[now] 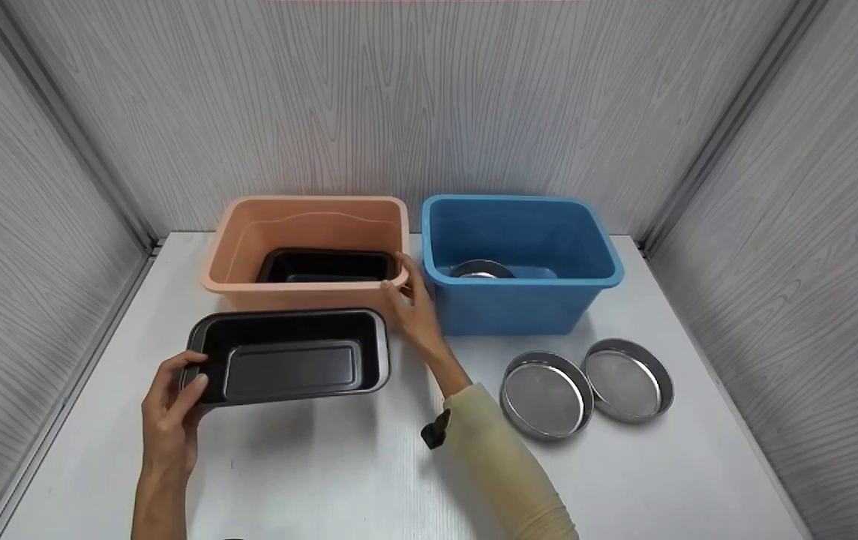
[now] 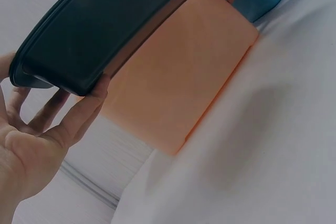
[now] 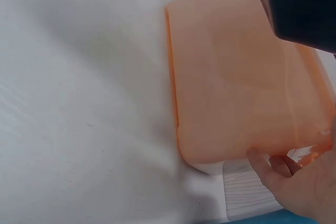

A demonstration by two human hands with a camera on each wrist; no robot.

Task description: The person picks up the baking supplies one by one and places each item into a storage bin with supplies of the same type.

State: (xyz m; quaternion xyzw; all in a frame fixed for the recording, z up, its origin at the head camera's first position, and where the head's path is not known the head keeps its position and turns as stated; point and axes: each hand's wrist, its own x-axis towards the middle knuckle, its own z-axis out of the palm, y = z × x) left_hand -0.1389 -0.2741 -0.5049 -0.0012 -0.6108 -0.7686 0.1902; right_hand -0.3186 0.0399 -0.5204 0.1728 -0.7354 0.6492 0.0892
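A black loaf pan is held up in front of the peach plastic bin, its hollow side facing the head camera. My left hand grips the pan's left end, thumb over the rim and fingers beneath, as the left wrist view shows. At the bin's front right corner, my right hand holds the rim between thumb and fingers. Inside that bin lies another black loaf pan, partly hidden by the front wall.
Right of the peach bin stands a blue bin with a round metal pan inside. Two more round pans lie side by side on the white table. Pale wood-grain panels enclose the back and sides.
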